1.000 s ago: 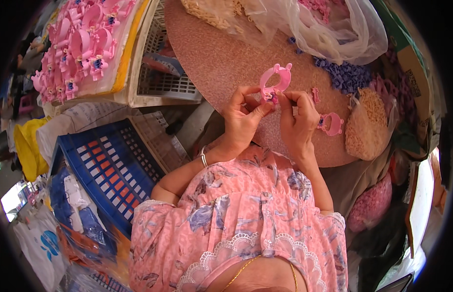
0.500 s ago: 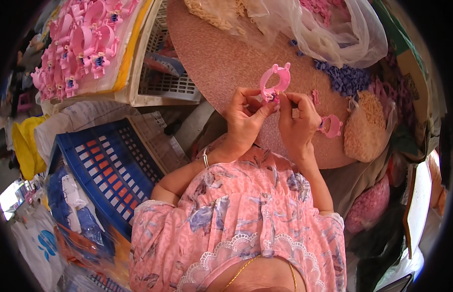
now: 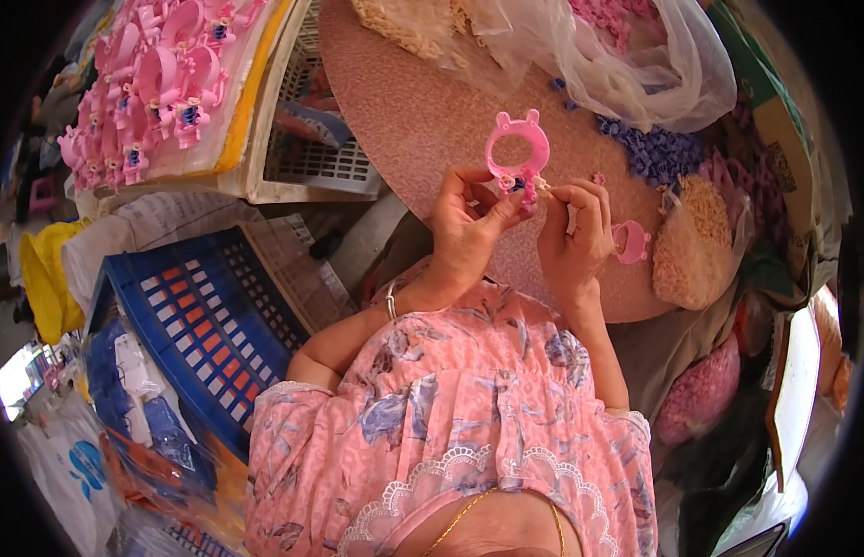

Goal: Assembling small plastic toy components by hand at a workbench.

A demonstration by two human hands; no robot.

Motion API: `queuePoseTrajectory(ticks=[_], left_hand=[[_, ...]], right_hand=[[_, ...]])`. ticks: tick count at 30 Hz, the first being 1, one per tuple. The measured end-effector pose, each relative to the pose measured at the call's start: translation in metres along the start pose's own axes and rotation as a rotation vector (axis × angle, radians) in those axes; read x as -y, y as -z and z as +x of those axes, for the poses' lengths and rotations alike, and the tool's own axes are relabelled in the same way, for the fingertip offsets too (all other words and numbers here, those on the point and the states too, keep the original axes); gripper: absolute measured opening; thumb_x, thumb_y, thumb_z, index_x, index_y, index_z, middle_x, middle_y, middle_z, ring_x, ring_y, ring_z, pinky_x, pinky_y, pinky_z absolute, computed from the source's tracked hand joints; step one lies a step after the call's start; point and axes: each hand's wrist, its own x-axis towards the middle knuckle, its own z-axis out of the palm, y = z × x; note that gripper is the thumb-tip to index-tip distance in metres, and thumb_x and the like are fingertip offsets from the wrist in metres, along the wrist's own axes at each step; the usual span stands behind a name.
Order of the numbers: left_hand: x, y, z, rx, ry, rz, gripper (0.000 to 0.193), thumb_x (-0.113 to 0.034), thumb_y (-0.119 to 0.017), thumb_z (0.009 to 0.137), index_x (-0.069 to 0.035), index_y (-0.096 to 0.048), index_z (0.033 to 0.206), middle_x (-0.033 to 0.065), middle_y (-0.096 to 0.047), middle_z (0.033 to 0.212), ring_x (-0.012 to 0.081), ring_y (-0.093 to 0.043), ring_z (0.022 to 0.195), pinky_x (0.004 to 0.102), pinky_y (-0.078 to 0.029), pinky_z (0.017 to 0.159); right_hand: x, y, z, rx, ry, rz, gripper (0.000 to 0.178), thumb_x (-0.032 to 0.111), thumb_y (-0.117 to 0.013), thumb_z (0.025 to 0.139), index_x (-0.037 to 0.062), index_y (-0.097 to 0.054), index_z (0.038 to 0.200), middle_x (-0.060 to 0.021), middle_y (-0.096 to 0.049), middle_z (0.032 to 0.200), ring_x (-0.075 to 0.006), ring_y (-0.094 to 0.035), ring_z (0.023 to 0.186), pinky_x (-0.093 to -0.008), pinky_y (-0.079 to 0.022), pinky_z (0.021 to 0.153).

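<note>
A pink plastic ring-shaped part with two small ear-like knobs [image 3: 542, 147] stands up from the fingers of my left hand [image 3: 464, 232], which pinches its lower end. Small blue and cream pieces sit at that end, partly covered by the thumb. Close beside it on the right, my right hand [image 3: 578, 232] has thumb and forefinger closed on a tiny cream-coloured piece [image 3: 541, 185], which meets the part's lower right side. Another pink eared ring [image 3: 643, 243] lies on the round table [image 3: 422, 121] just right of my right hand. A small pink piece [image 3: 599, 178] lies beyond the right fingers.
Blue pieces [image 3: 655, 153] are heaped at the table's right, by a bag of cream pieces [image 3: 696, 251]. A clear plastic bag [image 3: 636, 74] lies at the far side. At left, many pink parts [image 3: 153, 84] cover a yellow-edged tray above a blue basket [image 3: 190, 325].
The pink ring has turned, so its opening shows rounder and its ears point away from me. My right fingers have drawn slightly right and down, and the cream piece now shows.
</note>
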Motion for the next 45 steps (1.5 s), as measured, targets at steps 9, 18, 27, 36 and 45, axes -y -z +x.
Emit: queuePoseTrajectory(ticks=[9, 18, 27, 36, 45], left_hand=[[0.011, 0.006, 0.000, 0.017, -0.129, 0.160, 0.031, 0.002, -0.069, 0.085, -0.002, -0.050, 0.109, 0.0044, -0.062, 0.083, 0.0083, -0.062, 0.077, 0.0249, -0.057, 0.072], [0.010, 0.007, 0.001, 0.063, -0.099, 0.111, 0.027, 0.003, -0.067, 0.086, -0.005, -0.054, 0.109, 0.0023, -0.061, 0.082, 0.0057, -0.059, 0.074, 0.0226, -0.055, 0.070], [-0.001, 0.016, 0.004, 0.105, -0.171, 0.197, 0.023, 0.004, -0.065, 0.087, -0.004, -0.058, 0.108, -0.0010, -0.058, 0.079, 0.0052, -0.058, 0.073, 0.0232, -0.055, 0.071], [-0.012, 0.011, -0.002, 0.131, -0.146, 0.408, 0.025, 0.001, -0.067, 0.086, 0.001, -0.055, 0.108, 0.0021, -0.059, 0.080, 0.0079, -0.061, 0.072, 0.0263, -0.057, 0.070], [-0.016, 0.001, 0.000, -0.013, 0.169, 0.021, 0.027, -0.001, -0.067, 0.086, 0.004, -0.051, 0.108, 0.0035, -0.056, 0.084, 0.0102, -0.061, 0.074, 0.0317, -0.061, 0.073]], right_hand=[[0.005, -0.010, -0.006, -0.037, -0.105, 0.012, 0.015, -0.006, -0.069, 0.077, 0.0024, -0.059, 0.085, -0.0120, -0.061, 0.083, -0.0269, -0.059, 0.073, -0.0341, -0.046, 0.064], [0.009, -0.007, 0.000, 0.013, -0.246, 0.122, 0.012, -0.003, -0.070, 0.079, -0.0004, -0.058, 0.079, -0.0121, -0.063, 0.078, -0.0212, -0.061, 0.069, -0.0292, -0.048, 0.058], [0.024, -0.003, 0.018, 0.026, -0.962, 0.912, 0.035, 0.010, -0.072, 0.085, 0.0033, -0.047, 0.108, -0.0026, -0.057, 0.083, -0.0104, -0.057, 0.075, -0.0235, -0.049, 0.071], [0.011, 0.002, 0.011, 0.192, -0.843, 0.713, 0.037, 0.006, -0.073, 0.083, 0.0045, -0.047, 0.108, -0.0021, -0.058, 0.087, -0.0097, -0.057, 0.078, -0.0205, -0.047, 0.069], [-0.009, 0.004, -0.009, 0.074, -0.350, 0.392, 0.035, -0.004, -0.076, 0.073, 0.0030, -0.058, 0.103, -0.0021, -0.056, 0.087, -0.0088, -0.052, 0.073, -0.0214, -0.043, 0.062]])
